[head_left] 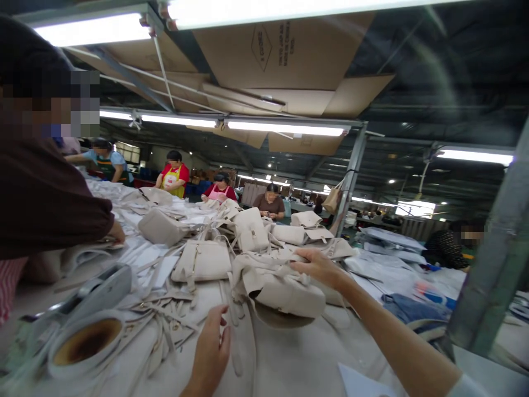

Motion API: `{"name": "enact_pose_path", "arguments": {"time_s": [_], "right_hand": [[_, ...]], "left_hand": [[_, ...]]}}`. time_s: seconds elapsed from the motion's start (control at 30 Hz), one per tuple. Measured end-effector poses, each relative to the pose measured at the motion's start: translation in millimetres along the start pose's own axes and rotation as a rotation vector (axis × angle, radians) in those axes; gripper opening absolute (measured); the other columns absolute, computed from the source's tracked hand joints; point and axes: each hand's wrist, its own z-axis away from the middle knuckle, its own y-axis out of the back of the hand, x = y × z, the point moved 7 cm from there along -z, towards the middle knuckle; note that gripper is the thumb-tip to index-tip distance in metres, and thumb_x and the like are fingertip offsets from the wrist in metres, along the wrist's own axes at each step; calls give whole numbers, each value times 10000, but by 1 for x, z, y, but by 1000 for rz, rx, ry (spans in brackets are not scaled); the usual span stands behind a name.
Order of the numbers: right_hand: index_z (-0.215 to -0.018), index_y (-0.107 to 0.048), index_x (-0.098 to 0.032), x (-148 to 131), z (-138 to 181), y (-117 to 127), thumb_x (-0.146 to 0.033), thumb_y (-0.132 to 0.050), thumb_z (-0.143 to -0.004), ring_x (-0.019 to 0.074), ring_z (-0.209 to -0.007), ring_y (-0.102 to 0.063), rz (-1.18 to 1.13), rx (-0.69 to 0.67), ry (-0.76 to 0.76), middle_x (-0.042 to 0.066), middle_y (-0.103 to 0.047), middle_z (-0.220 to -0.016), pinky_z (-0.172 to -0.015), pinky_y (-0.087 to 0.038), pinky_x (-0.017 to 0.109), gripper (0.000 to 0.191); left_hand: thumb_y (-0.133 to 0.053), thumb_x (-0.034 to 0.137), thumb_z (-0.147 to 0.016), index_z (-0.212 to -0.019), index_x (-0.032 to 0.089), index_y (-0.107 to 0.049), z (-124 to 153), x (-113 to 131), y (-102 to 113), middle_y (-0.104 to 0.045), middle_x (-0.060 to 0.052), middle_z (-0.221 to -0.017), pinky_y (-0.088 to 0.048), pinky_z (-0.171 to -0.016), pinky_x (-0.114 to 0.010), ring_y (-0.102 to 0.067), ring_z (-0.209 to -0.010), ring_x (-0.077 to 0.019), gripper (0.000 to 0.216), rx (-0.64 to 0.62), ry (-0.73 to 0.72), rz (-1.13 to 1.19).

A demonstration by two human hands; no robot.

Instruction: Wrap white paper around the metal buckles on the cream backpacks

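A cream leather handbag (285, 295) lies on its side in front of me on the white worktable (289, 358). My right hand (318, 266) rests on top of the bag, fingers curled over its flap and straps. Nearer to me, my left hand (212, 344) pinches a thin cream strap (233, 331) that trails from the bag across the table. More cream bags (202, 260) and loose straps (163, 317) lie just beyond and to the left.
A round pot of brown glue (85, 342) and a metal tool (99, 289) sit at the near left. A person in a dark brown sleeve (49, 204) leans over the table at left. Several seated workers (270, 203) line the far side. A grey steel post (491, 275) stands right.
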Motion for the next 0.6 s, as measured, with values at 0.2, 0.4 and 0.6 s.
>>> {"name": "enact_pose_path", "arguments": {"time_s": [0.2,0.4,0.6], "right_hand": [[-620,-535,-183,-43,17,-1,-329,-575,-740,98,-539,-425,-189,-148,3,-56,-490,-545,-531,-297,229,194],[-680,-558,-182,-74,46,-33,-363,-549,-766,110,-544,-478,-302,-324,-20,-42,-524,-559,-518,-350,221,201],[-620,-531,-207,-35,54,-43,-442,-466,-851,137,-527,-525,-8,-340,7,-7,-574,-551,-534,-408,253,336]], "left_hand": [[-469,273,-864,-1134,191,-567,-3,75,24,-596,-138,-1168,-496,-832,-352,-574,-1052,-260,299,56,-232,32],[-614,207,-765,-1091,176,-608,2,146,-2,-574,-138,-1226,-381,-1019,-439,-489,-1166,-295,328,-103,-341,-70],[-580,201,-839,-869,187,-638,13,120,-42,-668,-73,-975,-439,-845,-388,-560,-950,-249,67,-145,-225,-288]]}}
